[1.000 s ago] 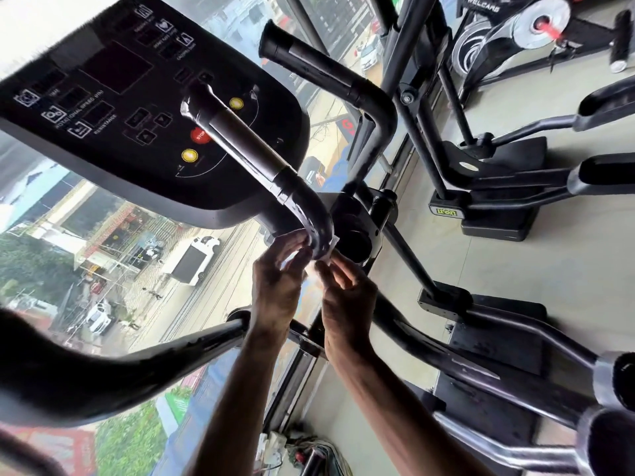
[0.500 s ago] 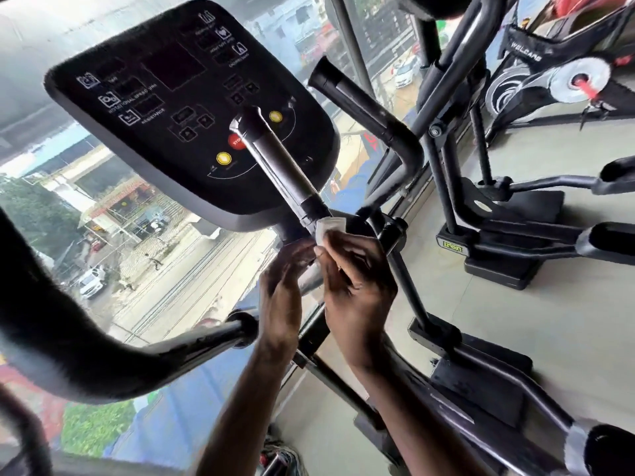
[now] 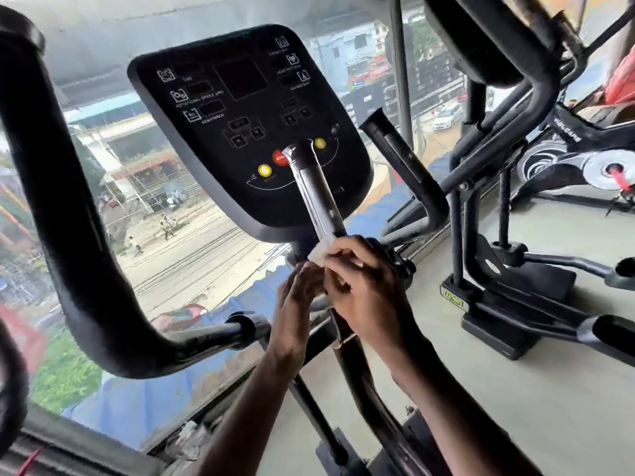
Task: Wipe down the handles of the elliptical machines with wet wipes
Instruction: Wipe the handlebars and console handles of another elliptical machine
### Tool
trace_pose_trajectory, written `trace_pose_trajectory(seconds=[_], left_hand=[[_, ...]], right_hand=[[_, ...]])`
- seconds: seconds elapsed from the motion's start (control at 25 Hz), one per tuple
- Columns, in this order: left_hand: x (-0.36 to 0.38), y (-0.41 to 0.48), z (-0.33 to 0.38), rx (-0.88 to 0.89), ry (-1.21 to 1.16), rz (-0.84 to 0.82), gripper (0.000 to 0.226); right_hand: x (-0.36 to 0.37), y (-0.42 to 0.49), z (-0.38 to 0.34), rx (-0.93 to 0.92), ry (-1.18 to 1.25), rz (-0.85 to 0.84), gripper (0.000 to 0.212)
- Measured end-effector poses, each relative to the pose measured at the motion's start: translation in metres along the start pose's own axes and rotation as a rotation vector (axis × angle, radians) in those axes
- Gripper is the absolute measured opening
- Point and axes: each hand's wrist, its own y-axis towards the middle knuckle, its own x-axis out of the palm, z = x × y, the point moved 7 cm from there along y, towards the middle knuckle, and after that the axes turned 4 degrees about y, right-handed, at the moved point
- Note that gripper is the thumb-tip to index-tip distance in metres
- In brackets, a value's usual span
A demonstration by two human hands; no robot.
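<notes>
A black, shiny fixed handle (image 3: 318,194) of the elliptical rises in front of the black console (image 3: 247,132). My right hand (image 3: 367,290) pinches a white wet wipe (image 3: 321,252) against the base of that handle. Just left of it, my left hand (image 3: 295,297) has its fingers curled at the same spot; what it grips is hidden behind the right hand. A second fixed handle (image 3: 402,163) stands to the right. The big curved moving handle (image 3: 68,214) sweeps across the left side.
A window behind the console looks down on a street. Another elliptical (image 3: 508,290) and an exercise bike (image 3: 591,159) stand on the grey floor to the right. A pedal arm (image 3: 364,389) runs down below my hands.
The camera view has tilted up and right, so the console now sits centred. Both hands stay at the handle's base, and the wipe has come up into view under my right fingers.
</notes>
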Motion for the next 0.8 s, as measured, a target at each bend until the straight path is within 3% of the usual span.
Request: trace_pose_trajectory(seconds=[0.24,0.36,0.68,0.8], left_hand=[[-0.001,-0.005,0.011,-0.009,0.088,0.125,0.025],[0.0,-0.004,0.014,0.003,0.098,0.142,0.028],[0.006,-0.007,0.019,0.015,0.118,0.167,0.028],[0.01,-0.005,0.023,-0.005,0.077,0.181,0.025]], right_hand=[[0.0,0.034,0.001,-0.085,0.055,-0.171,0.014],[-0.007,0.05,0.011,-0.089,0.045,-0.136,0.016],[0.009,0.094,0.008,-0.256,0.074,-0.448,0.009],[0.014,0.123,0.015,-0.278,0.089,-0.419,0.013]])
